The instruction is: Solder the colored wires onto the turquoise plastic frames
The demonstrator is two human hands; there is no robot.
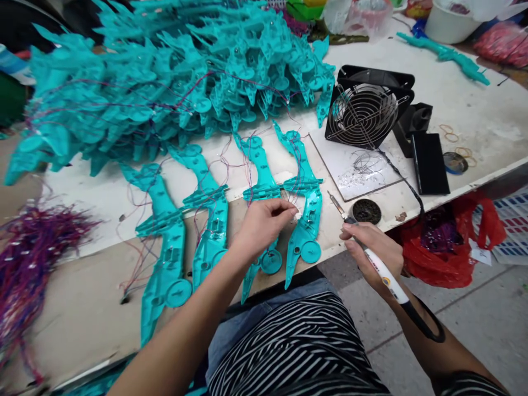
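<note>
My right hand (pixel 373 253) is wrapped round a white soldering iron (pixel 381 274), whose metal tip points up and left beside a small round tin of dark material (pixel 366 211). My left hand (pixel 268 223) is closed in a pinch over the rightmost teal plastic shell (pixel 312 212); thin wires run near its fingertips, but what it pinches is too small to make out. Three more such shells lie in a row to the left: one partly behind my left hand (pixel 262 165), a second (pixel 214 217) and a third (pixel 171 247). Thin red and blue wires trail over them.
A large heap of teal shells (pixel 185 71) fills the back left. A black fan (pixel 365 107) stands behind a white board with wire scraps (pixel 358 170). Bundled purple wires (pixel 28 275) lie at left. A black box (pixel 429 164) sits near the table edge, above a red bag (pixel 437 258).
</note>
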